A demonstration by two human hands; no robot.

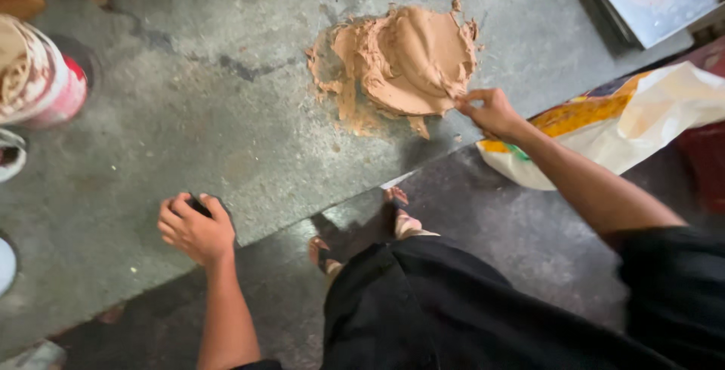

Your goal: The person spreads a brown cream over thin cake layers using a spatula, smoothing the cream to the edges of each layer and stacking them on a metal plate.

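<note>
Two hands: right hand (pixel 491 111) pinching one clay mound (pixel 404 60); left hand (pixel 195 228) gripping dark object (pixel 199 205).

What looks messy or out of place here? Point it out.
The brown clay lies in a loose heap straight on the grey slab, with ragged smears and crumbs trailing off its left and lower edges. The right hand touches its edge. The bucket at left is smeared with the same brown stuff.

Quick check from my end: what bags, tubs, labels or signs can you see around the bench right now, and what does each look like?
Sack: right of the slab, beside the right hand; crumpled, white with yellow and green print.
Tub: left edge of the slab; round, white and red, smeared brown.
No signs or screens in view.
</note>
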